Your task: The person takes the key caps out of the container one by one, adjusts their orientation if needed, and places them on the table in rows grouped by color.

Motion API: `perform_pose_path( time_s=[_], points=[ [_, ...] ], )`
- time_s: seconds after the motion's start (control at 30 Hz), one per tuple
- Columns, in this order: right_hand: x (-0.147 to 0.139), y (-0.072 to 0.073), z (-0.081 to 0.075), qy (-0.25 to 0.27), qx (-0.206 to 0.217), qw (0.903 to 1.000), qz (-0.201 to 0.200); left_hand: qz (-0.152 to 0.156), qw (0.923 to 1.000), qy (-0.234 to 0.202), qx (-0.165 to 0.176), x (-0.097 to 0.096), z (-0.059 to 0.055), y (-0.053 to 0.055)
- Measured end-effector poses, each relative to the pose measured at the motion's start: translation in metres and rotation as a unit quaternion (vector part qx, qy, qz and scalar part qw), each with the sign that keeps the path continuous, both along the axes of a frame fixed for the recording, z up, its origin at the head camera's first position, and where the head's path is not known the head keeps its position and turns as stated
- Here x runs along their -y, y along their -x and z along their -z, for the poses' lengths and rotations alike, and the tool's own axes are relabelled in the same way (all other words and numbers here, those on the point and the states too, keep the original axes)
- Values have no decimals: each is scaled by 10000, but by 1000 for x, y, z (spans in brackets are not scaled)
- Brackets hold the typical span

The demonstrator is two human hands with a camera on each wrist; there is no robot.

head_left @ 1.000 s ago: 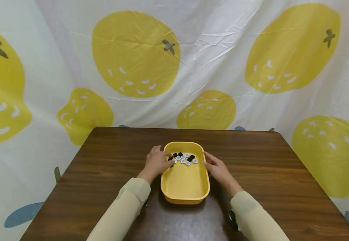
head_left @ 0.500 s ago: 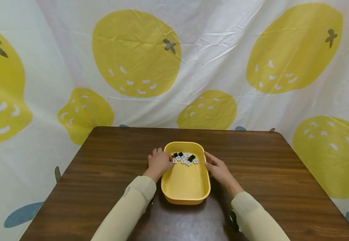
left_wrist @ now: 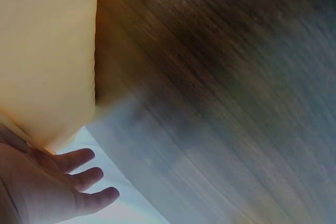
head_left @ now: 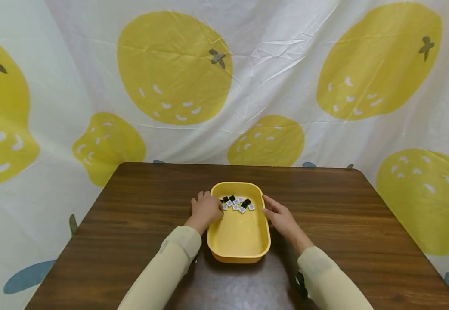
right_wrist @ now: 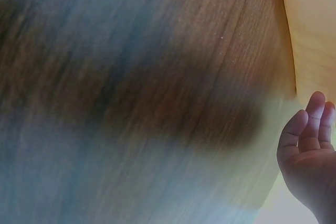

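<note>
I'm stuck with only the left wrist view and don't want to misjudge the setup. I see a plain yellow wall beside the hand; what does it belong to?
Observer: The head view shows it is an open-topped yellow tray.
Operator: My picture stops at the outside. Is anything in it?
Observer: Yes, a cluster of small white squares and black pieces in the half farther from the person.
Operator: And where is the other hand?
Observer: The right hand is at the tray's right rim, across from the left hand.
</note>
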State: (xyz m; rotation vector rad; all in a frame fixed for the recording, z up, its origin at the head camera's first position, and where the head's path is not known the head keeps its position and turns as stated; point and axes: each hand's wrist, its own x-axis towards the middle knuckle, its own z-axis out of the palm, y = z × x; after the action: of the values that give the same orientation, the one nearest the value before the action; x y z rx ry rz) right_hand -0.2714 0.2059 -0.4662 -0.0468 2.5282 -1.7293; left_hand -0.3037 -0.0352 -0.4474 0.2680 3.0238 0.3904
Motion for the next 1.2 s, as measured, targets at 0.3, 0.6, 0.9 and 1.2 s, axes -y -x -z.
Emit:
perform_pose_path(
  time_s=[0.3, 0.6, 0.9, 1.2],
  points=[
    [0, 0, -1, -12, 29, 10000, 43, -77, 9990, 432, 66, -5, 3, 4],
    [1, -1, -1, -71, 27, 10000, 29, -117, 9989, 430, 107, -6, 1, 1],
    [0, 1, -1, -159, 44, 9999, -27, -63, 9977, 671, 78, -3, 5, 5],
    [0, 1, 1, -168, 102, 9998, -49, 36, 9989, 467, 39, -4, 4, 4]
  ],
)
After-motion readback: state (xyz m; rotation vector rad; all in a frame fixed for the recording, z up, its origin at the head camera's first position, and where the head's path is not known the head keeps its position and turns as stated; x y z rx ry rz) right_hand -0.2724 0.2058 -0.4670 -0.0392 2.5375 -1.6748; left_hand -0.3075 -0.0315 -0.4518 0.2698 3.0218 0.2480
